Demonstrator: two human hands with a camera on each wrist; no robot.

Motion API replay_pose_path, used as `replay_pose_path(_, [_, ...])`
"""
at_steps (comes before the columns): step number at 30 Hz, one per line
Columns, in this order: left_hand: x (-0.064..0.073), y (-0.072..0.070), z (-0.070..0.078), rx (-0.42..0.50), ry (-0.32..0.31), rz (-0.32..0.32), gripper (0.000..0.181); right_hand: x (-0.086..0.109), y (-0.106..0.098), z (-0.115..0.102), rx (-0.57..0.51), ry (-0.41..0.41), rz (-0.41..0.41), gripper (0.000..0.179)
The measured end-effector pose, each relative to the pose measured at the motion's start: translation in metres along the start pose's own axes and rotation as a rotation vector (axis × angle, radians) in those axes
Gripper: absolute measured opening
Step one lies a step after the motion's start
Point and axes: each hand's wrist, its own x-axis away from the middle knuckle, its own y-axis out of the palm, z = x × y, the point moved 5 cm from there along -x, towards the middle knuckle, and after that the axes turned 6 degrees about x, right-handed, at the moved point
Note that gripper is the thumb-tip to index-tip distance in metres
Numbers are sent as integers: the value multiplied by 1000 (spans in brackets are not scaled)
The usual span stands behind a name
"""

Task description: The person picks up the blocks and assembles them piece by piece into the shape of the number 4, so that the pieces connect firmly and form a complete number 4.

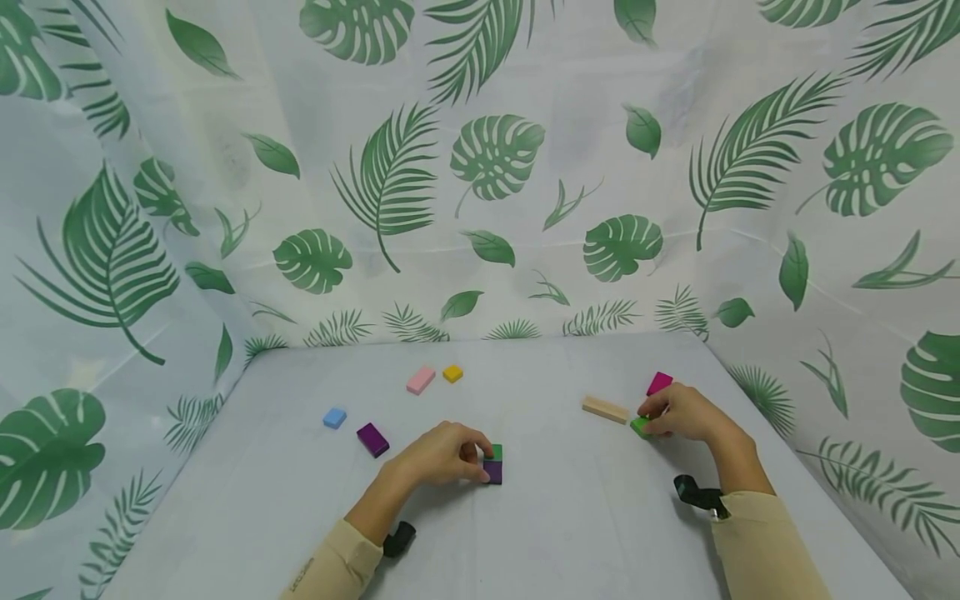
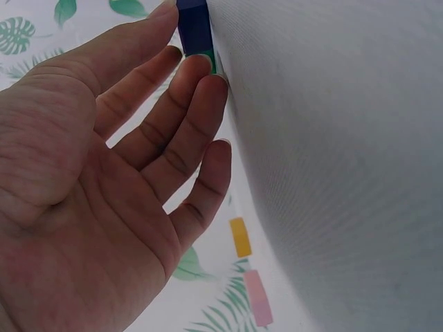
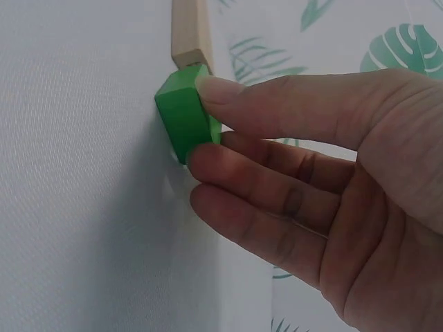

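Note:
My left hand [image 1: 448, 454] holds a dark purple block [image 1: 492, 473] and a green block [image 1: 494, 452] that touch end to end on the table. In the left wrist view the thumb lies against the dark block [image 2: 194, 28], which looks navy there, and fingertips touch the green one [image 2: 210, 61]. To the right, my right hand [image 1: 681, 412] pinches another green block [image 1: 640, 426] between thumb and fingers. Seen from the right wrist, this green block [image 3: 185, 114] is tilted, near the end of a plain wooden bar [image 3: 189, 31]. A magenta block [image 1: 659, 383] lies just beyond that hand.
On the left of the white table [image 1: 570, 533] lie a light blue block [image 1: 335, 418] and a purple block [image 1: 372, 440]. Farther back are a pink block [image 1: 421, 380] and a yellow block [image 1: 452, 374]. Leaf-patterned cloth [image 1: 555, 275] stands around the table.

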Motion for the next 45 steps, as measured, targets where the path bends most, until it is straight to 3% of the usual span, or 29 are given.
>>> replay_pose_path(28, [-1, 0, 0, 9, 4, -2, 28, -1, 4, -1, -35, 9, -52, 21])
replay_pose_path(39, [-1, 0, 0, -2, 5, -4, 28, -5, 12, -15, -35, -54, -54, 18])
replay_pose_path(45, [-1, 0, 0, -3, 3, -3, 27, -5, 13, -19, -44, -44, -54, 18])
